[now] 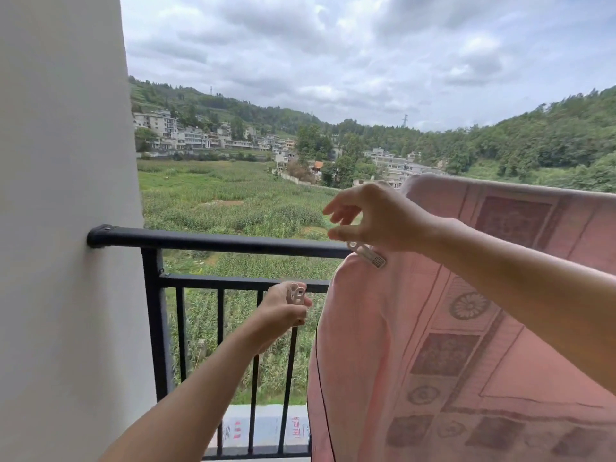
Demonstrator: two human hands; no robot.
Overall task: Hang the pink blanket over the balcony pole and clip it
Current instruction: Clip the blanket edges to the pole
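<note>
1. I see the pink blanket (433, 328) draped over the black rail (213, 240), hiding its right stretch and running off-frame right.
2. My right hand (376, 216) hovers, fingers loosely spread, above a white clip (368, 255) at the blanket's left top edge.
3. My left hand (283, 311) is curled around another clip (297, 294).

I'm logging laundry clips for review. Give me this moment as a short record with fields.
blanket: pink patterned blanket draped over the black metal balcony rail
clip on blanket: white plastic clip at its top left edge
right hand: fingers open, just above that clip
left hand: closed on a second white clip, beside the blanket's edge
</note>
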